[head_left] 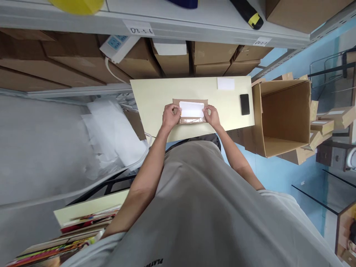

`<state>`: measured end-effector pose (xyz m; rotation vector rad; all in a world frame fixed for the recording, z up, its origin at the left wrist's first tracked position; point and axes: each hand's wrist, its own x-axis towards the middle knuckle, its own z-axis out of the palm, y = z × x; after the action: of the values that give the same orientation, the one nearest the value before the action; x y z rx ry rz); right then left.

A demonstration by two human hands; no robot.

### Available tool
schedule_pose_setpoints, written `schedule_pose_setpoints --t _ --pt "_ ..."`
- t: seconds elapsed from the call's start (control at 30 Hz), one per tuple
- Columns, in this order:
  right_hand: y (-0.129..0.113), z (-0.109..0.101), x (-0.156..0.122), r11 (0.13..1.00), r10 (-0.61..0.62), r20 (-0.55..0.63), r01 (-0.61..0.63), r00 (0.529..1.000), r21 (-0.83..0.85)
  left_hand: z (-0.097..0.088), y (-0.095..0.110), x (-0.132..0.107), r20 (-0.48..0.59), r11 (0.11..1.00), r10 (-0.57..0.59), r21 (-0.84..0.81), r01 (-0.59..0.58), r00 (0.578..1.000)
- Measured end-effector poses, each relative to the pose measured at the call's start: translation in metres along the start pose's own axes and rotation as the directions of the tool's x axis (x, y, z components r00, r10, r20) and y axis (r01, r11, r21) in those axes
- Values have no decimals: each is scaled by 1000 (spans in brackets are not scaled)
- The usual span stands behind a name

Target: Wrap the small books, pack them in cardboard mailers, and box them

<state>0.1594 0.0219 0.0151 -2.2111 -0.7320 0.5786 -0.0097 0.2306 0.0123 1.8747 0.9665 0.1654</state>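
Note:
A small brown cardboard parcel [190, 101] lies on the pale table board, in front of my body. Over it is a white paper label [191, 109], with a strip of shiny tape or wrap showing along the parcel's near edge. My left hand [171, 115] pinches the label's left edge between thumb and finger. At the opposite edge my right hand [211, 115] pinches it in the same way. Both hands rest against the parcel's sides.
On the pale table [155, 96] lie a black phone [244, 104] and a white paper slip [226, 83]. A large open carton [286, 115] stands to the right. A metal shelf [189, 24] with boxes and a power strip [119, 47] runs behind; white packing sheets [111, 129] hang left.

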Motion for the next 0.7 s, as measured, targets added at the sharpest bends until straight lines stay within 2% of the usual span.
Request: schedule_pose_setpoints --t 0.13,0.3,0.5,0.7 --pt "-8 7 -2 997 65 -58 -68 996 -49 5 6 -9 -44 1000 -16 20 17 999" --pt "-18 17 -3 982 152 -108 -163 982 -99 11 11 -8 -102 998 -55 26 58 993" --pt "-18 30 -9 950 310 -212 -308 927 41 14 14 -1 -169 984 -152 72 166 974" --pt "-12 32 2 921 389 -200 -380 899 83 11 6 10 -228 962 -250 49 268 941"
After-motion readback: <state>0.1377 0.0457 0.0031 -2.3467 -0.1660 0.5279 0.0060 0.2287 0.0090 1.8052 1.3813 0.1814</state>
